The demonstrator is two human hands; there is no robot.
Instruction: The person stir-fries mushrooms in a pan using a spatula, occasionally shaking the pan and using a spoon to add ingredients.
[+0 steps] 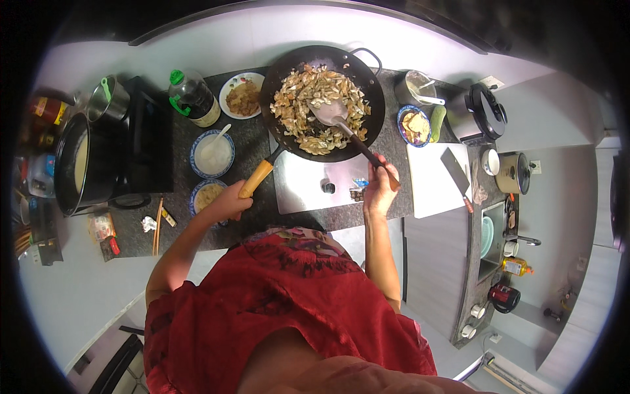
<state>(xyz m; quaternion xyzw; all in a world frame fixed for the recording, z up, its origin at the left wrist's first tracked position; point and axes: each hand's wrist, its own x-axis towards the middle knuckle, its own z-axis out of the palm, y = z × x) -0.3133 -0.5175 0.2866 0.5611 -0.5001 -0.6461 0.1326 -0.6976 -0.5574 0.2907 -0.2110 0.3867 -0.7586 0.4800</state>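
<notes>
In front of me a black wok (322,152) sits on the stove, holding a heap of browned, sliced food (305,91) that looks like mushrooms or small fish. My left hand (227,201) grips the wok's light wooden handle (258,178). My right hand (381,184) is closed around the dark handle of a metal wok spatula (330,112). The spatula's blade rests among the food near the wok's middle, partly covered by pieces. Beneath the wok's near side shows the shiny steel stove top (305,189) with a black knob (328,186).
Left of the wok stand a plate of brown food (243,97), a green-capped bottle (194,101) and a bowl of white powder with a spoon (211,157). To the right are a white cutting board (433,182), a cleaver (455,170), a green gourd or cucumber (437,123) and an electric pressure cooker (475,115).
</notes>
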